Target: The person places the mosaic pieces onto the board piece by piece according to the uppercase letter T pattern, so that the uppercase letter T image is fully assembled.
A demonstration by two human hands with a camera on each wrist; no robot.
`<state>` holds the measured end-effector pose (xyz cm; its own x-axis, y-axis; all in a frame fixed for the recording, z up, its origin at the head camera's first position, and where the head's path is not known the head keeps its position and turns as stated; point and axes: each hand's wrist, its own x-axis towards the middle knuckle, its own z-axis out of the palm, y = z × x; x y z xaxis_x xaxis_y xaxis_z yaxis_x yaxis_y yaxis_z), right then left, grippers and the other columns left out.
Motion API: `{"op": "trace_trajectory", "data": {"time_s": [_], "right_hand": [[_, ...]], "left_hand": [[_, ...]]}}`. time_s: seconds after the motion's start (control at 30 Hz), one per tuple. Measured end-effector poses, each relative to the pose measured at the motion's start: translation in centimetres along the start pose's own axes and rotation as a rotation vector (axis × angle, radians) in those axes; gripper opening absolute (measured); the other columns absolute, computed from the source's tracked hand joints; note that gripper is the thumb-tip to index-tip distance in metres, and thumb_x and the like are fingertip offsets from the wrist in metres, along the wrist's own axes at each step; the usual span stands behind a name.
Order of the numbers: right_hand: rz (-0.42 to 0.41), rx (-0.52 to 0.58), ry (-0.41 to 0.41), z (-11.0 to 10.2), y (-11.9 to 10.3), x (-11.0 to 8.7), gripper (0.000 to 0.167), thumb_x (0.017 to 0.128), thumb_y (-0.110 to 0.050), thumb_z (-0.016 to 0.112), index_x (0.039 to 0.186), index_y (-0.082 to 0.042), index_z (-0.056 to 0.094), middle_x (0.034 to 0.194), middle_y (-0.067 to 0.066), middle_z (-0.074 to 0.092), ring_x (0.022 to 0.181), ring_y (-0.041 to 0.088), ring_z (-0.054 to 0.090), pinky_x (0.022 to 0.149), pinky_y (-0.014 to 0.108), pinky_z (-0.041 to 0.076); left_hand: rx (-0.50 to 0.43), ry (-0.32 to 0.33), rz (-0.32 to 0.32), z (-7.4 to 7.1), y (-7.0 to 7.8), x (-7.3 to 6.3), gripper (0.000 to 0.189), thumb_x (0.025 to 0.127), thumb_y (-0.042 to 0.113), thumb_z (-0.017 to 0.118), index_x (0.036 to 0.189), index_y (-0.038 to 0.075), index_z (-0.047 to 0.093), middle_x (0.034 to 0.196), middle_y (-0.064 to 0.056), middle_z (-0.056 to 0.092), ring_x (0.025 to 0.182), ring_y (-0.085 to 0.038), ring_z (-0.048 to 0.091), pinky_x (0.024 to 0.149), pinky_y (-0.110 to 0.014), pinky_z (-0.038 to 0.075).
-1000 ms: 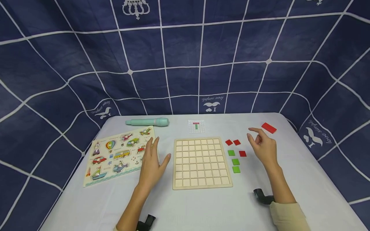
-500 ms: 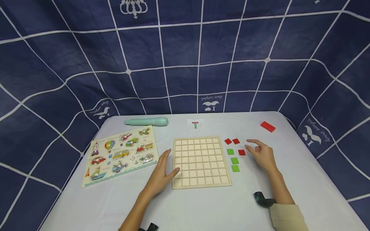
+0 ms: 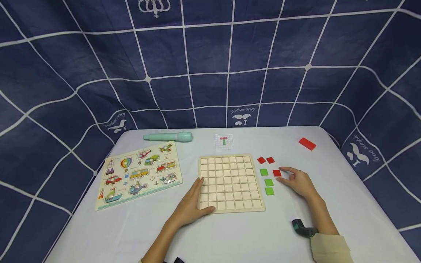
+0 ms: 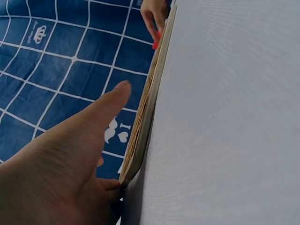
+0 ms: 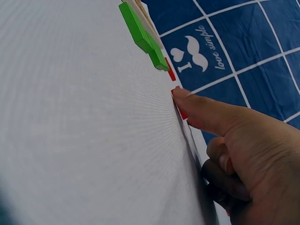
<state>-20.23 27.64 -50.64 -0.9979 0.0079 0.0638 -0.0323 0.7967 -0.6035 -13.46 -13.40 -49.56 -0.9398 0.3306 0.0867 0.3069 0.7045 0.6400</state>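
My left hand [image 3: 189,204] lies at the near left corner of the wooden grid board [image 3: 230,210], fingers extended along its left edge and thumb at its front edge. In the left wrist view, the thumb [image 4: 115,101] stands apart from the board's edge [image 4: 152,93], with a fingertip at its corner. My right hand [image 3: 299,182] pinches a red square tile [image 3: 277,173] between thumb and index finger on the table. The right wrist view shows the thumb over this tile [image 5: 182,111], other fingers curled. Two more red tiles [image 3: 261,160] and several green tiles [image 3: 264,172] lie beside the board.
A picture puzzle board [image 3: 131,179] with vehicle pieces lies at the left. Behind it is a mint-green microphone-like cylinder [image 3: 169,137]. A small grid card [image 3: 224,146] with a red and green T lies behind the board. A red rectangular block [image 3: 307,143] sits at the back right.
My left hand has come down and rightward from over the picture puzzle to the grid board's edge. My right hand has moved down toward me, onto the nearest red tile.
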Motion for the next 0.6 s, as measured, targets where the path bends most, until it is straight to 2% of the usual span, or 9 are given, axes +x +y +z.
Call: {"op": "trace_trajectory", "data": {"time_s": [0.17,0.6], "right_hand": [[0.002,-0.002,-0.017,-0.16,-0.1,0.0,0.057,0.077,-0.041,0.072,0.122,-0.009,0.06,0.049,0.0,0.036,0.046,0.014,0.031,0.045,0.027,0.029],[0.006,-0.008,0.006,0.02,-0.37,-0.11,0.045,0.081,-0.033,0.071,0.118,-0.009,0.062,0.049,0.001,0.037,0.045,0.017,0.034,0.047,0.027,0.032]], "left_hand": [[0.035,-0.036,0.048,0.14,-0.43,-0.23,0.114,0.066,0.064,0.069,0.149,0.012,0.012,0.153,-0.012,0.01,0.136,-0.032,0.017,0.104,-0.053,0.024],[0.04,-0.047,0.034,0.31,-0.59,-0.31,0.115,0.067,0.06,0.072,0.149,0.007,0.012,0.154,-0.009,0.008,0.138,-0.029,0.013,0.106,-0.05,0.021]]}}
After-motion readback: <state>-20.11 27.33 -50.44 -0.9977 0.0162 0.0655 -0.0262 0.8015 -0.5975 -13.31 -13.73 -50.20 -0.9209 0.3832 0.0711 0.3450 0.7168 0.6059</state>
